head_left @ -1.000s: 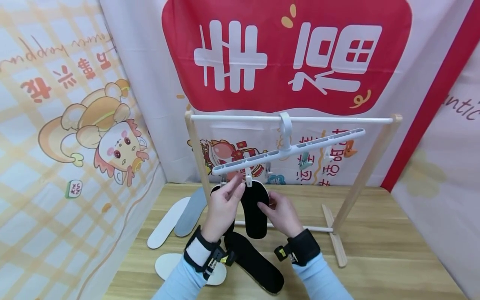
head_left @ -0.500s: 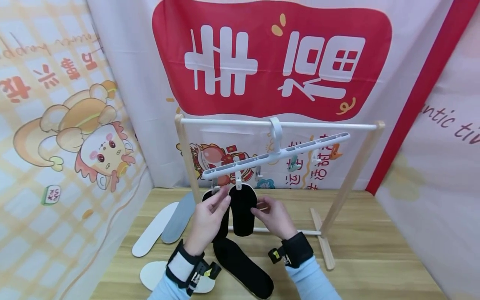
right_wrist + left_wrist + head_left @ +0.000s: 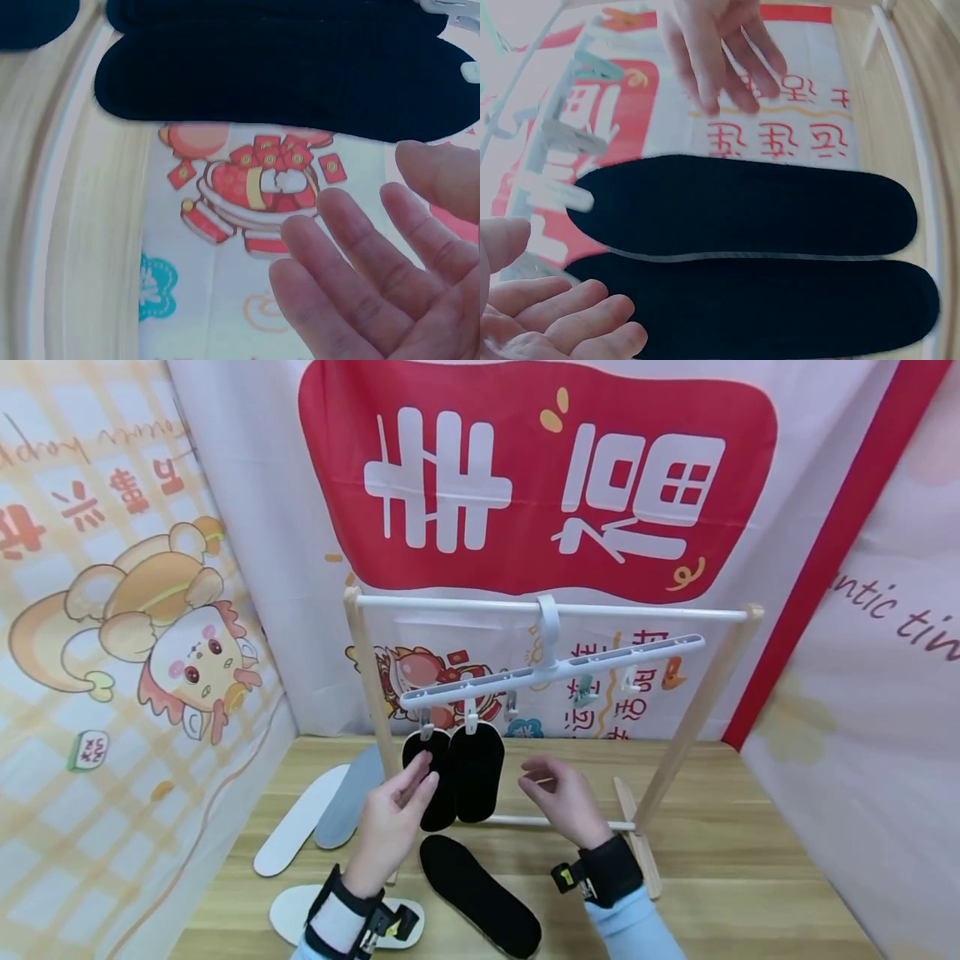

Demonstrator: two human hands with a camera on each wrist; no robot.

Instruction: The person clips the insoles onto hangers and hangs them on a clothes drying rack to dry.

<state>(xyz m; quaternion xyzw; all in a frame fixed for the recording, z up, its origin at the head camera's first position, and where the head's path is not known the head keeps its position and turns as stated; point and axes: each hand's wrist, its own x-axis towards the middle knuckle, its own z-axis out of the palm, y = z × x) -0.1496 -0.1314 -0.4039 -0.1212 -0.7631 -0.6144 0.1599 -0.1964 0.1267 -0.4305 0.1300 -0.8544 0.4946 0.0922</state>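
Note:
Two black insoles hang side by side from clips on the left part of a tilted white hanger (image 3: 495, 683). The right one (image 3: 477, 772) is held at its top by a white clip (image 3: 471, 717); the left one (image 3: 438, 793) hangs beside it, partly behind my left hand (image 3: 397, 814). That hand is in front of the left insole with its fingers loosely bent and nothing in them. My right hand (image 3: 562, 797) is to the right of the insoles, apart from them, its fingers relaxed, as the right wrist view also shows (image 3: 375, 277).
A wooden rack with a white top rod (image 3: 645, 612) carries the hanger. Another black insole (image 3: 480, 893) lies on the wooden table in front. White (image 3: 300, 822) and grey (image 3: 348, 802) insoles lie at left, and a white one (image 3: 292, 912) lies under my left wrist. Spare clips (image 3: 587, 692) hang at right.
My right hand has let go of the right insole's edge and moved off to the right. My left hand has drawn back down and left from the clip, uncovering the hanging insoles.

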